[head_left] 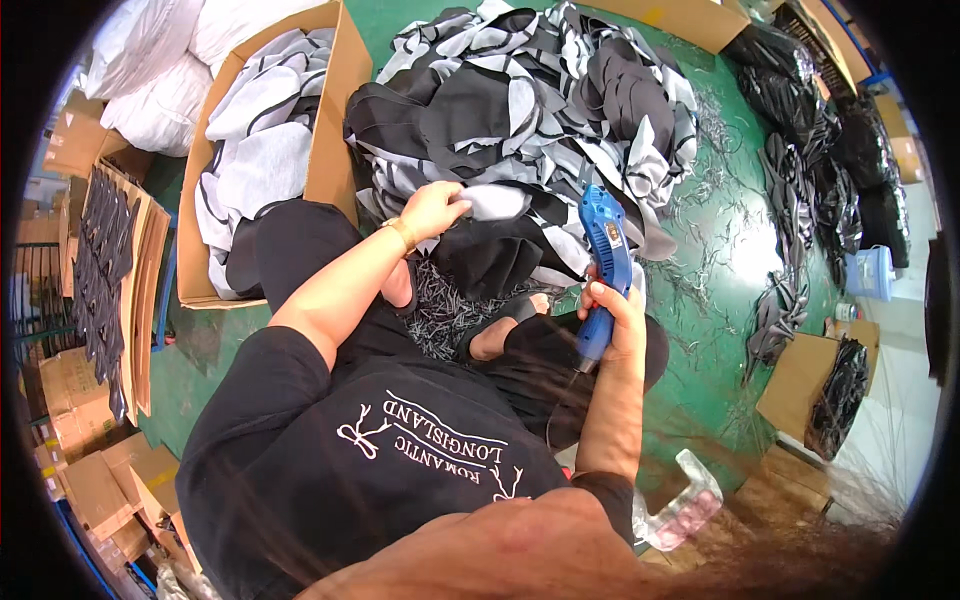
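Note:
My left hand (432, 210), a band around its wrist, pinches the edge of a light grey fabric piece (498, 203) between thumb and fingers. My right hand (615, 310) is wrapped around the handle of blue electric scissors (604, 232). Their narrow tip points away from me, toward the pile, and looks apart from the held piece. Beyond both hands lies a big heap of grey and black fabric pieces (470, 110). Thin dark fabric trimmings (445, 310) cover the floor between my feet.
On the left stands an open cardboard box (335, 150) filled with similar pieces. White sacks (160, 100) sit behind it. Black plastic bags (830, 150) line the right side, near a blue tub (870, 274). More trimmings litter the green floor (715, 330).

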`<state>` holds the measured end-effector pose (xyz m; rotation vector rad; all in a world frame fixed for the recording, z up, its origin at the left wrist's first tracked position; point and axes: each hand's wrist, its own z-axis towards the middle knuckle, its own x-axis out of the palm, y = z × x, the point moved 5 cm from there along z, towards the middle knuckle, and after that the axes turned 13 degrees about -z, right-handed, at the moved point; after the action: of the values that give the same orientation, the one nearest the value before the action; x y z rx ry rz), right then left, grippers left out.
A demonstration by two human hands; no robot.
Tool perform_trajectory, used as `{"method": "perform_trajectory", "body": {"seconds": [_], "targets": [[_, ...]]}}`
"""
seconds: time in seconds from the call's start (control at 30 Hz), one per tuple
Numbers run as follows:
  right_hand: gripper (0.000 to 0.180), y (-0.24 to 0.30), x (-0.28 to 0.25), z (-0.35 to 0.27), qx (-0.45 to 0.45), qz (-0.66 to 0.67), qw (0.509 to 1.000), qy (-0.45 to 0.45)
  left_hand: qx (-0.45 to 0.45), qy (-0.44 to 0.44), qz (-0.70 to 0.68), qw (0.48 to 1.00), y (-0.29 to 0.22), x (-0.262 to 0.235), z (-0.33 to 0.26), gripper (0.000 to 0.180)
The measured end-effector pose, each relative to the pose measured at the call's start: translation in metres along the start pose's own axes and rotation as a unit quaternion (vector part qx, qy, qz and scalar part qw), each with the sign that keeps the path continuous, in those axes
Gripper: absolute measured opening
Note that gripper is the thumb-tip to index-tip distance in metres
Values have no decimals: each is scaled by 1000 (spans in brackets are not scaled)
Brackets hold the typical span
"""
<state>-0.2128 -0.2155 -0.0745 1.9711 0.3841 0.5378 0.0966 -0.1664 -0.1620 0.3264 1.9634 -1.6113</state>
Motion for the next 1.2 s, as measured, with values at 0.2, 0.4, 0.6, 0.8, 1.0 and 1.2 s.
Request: {"method": "perform_trajectory", "body": {"seconds": [0.2,0.4,0.6,0.8,1.0,1.2], "targets": [[37,5,32,-22,-4,-63,998,-19,-158,90,-692,698,-65,4,-63,21],[51,4,88,-42,-104,-266,958,-14,-104,220,-803,544,-131,4,-131,21],[55,-9,114,-77,-119,-354,927,-35,-125,246,-641,717,-111,-4,-172,26],[57,-12,132,-105,-78,-344,936,14,76,181,-531,824,-129,-36,-193,38],[58,-7,146,-118,-87,-367,926,4,134,190,-526,818,-122,-41,-203,38],[54,-9,152,-119,-82,-385,919,29,51,164,-549,818,-111,-42,-210,38]]}}
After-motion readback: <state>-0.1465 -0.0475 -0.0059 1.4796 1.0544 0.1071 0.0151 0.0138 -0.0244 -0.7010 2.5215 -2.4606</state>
